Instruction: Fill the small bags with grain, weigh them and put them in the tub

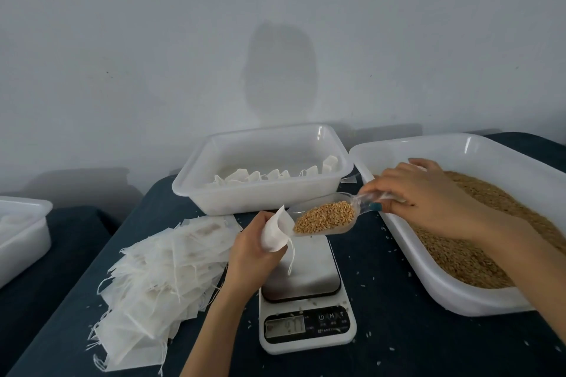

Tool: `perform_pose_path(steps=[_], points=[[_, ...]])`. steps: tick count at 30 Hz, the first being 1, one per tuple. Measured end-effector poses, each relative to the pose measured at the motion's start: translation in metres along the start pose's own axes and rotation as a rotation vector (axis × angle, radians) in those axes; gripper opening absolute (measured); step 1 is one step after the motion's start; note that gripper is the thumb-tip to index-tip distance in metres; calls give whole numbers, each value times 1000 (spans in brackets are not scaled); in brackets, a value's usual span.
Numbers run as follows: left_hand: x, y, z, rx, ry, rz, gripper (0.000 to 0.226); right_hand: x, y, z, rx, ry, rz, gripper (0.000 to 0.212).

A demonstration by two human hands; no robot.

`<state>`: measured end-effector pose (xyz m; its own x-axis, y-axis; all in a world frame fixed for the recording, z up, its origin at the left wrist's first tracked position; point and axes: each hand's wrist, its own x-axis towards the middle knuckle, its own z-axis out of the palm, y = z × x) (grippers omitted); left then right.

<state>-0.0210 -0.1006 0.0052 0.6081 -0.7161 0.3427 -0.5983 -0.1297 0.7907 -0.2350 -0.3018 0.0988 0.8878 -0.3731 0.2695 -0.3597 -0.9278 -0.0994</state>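
Note:
My left hand (249, 249) grips a small white drawstring bag (275, 231) above the steel kitchen scale (306, 300), its mouth turned to the right. My right hand (428, 193) holds the handle of a clear plastic scoop (324, 217) heaped with brown grain, and the scoop's tip sits at the bag's mouth. On the right stands a large white tub of grain (477, 242). A white tub (260, 168) behind the scale holds several filled bags along its far side.
A heap of empty white bags (159, 278) lies on the dark cloth to the left of the scale. Part of another white tub (21, 232) shows at the far left. Stray grains dot the cloth around the scale. A pale wall rises behind.

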Motion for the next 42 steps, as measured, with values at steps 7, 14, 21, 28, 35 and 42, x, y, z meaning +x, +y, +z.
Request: perform_pose_path(steps=[7,14,21,28,35,42], points=[[-2,4,3,169,-45,65,39,12,-19,-27,-233,11,-108,30],[-6,20,5,151,-94,124,40,20,-33,-43,-324,131,-247,29],[-10,19,4,43,-166,109,40,24,-37,-43,-372,197,-305,28],[-10,22,2,-44,-174,85,34,20,-37,-45,-328,170,-240,29],[-9,20,2,-77,-171,60,30,12,-27,-43,-267,148,-165,30],[-10,23,3,-119,-181,38,27,11,-22,-40,-209,159,-155,34]])
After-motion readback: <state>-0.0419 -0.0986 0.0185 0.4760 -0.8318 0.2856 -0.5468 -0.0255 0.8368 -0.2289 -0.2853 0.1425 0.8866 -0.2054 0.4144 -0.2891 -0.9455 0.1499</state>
